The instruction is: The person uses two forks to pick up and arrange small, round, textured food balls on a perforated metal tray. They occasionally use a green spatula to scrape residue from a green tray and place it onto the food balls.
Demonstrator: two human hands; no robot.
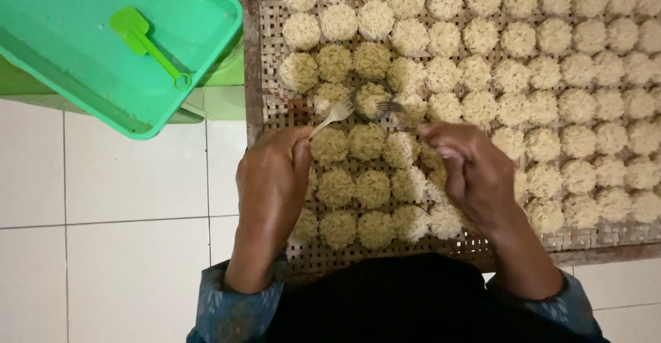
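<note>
Head view: left hand (274, 178) grips one fork (334, 116); right hand (468, 167) grips second fork (390, 107); both over one noodle nest (370, 99).

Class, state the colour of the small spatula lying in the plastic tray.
Bright green spatula, lying in a lighter turquoise-green tray; the head view shows it best.

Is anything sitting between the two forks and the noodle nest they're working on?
Nothing visible. The left hand holds a fork and the right hand another fork; both sets of tines reach the noodle nest on the woven tray directly, with only neighbouring nests around.
</note>
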